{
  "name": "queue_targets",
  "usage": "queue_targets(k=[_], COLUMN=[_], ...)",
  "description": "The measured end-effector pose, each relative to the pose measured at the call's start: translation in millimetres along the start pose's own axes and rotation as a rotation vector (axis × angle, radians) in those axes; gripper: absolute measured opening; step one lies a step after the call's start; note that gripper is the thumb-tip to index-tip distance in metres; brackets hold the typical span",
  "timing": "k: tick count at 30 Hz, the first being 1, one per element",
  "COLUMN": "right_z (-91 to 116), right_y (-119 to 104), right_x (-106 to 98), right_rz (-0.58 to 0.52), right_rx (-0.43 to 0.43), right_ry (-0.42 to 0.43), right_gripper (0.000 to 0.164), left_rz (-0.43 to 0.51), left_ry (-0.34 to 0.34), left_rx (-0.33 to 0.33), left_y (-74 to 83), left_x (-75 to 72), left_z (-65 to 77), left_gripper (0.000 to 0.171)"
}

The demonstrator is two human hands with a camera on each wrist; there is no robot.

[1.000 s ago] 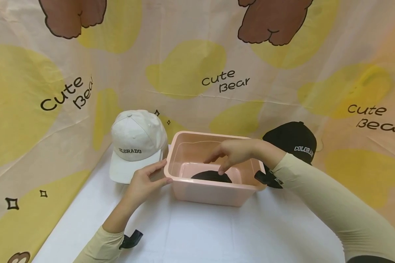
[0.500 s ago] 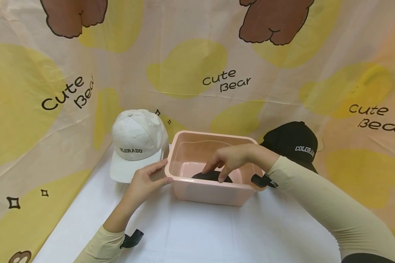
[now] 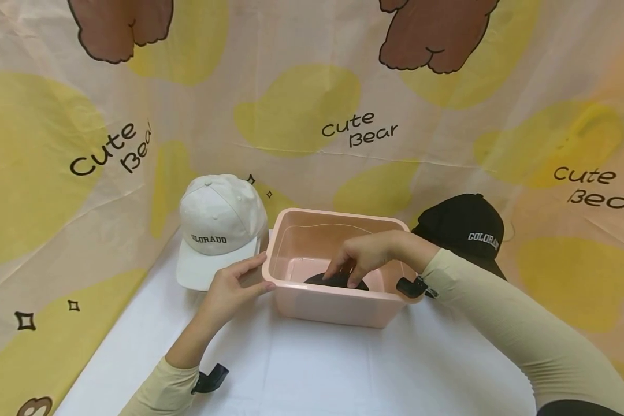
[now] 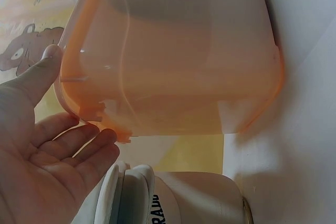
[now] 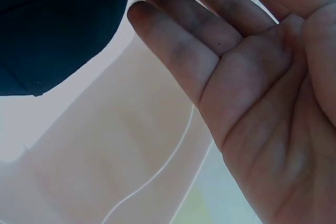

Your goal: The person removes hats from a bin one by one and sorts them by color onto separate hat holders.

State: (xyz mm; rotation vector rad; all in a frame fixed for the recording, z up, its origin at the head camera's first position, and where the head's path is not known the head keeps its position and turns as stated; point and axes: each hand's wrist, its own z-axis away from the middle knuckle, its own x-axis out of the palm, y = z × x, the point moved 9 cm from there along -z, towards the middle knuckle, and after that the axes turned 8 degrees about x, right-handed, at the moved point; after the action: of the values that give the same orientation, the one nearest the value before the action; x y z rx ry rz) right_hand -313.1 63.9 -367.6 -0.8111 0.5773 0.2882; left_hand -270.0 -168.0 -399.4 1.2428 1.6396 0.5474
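Note:
A pink plastic bin (image 3: 338,306) stands in the middle of the white table. Inside it lies a black cap (image 3: 316,278), mostly hidden by the front wall; its dark curved edge (image 5: 52,40) shows in the right wrist view. My right hand (image 3: 369,254) reaches down into the bin, thumb and index finger pinching the cap's top. The other fingers (image 5: 178,56) hang loosely beside it. At the bin's left corner, my left hand (image 3: 234,292) rests thumb and spread fingers against the rim (image 4: 65,82) from outside.
To the left of the bin sits a white cap (image 3: 221,214) lettered COLORADO, close behind my left hand. A second black cap (image 3: 463,225) stands at the right, partly behind my right forearm. A printed bear backdrop (image 3: 291,115) rises behind the table.
My right hand has lowered from above the cap in the bin onto it, and its thumb and index finger have drawn slightly together. The left hand keeps its place on the rim.

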Motion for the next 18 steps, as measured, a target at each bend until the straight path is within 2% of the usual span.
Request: queue_targets(k=[9, 18], right_z=[0, 9], right_y=[3, 6], right_x=[0, -15], right_rz=[-0.004, 0.062], right_rx=[-0.003, -0.025], right_ry=[0.000, 0.114], right_gripper=[0.050, 0.046], left_rz=[-0.024, -0.024], left_ry=[0.001, 0.000], left_rx=[-0.011, -0.009], left_y=[-0.8, 0.3], left_x=[-0.4, -0.2], left_z=[0.4, 0.8], left_gripper=[0.073, 0.073])
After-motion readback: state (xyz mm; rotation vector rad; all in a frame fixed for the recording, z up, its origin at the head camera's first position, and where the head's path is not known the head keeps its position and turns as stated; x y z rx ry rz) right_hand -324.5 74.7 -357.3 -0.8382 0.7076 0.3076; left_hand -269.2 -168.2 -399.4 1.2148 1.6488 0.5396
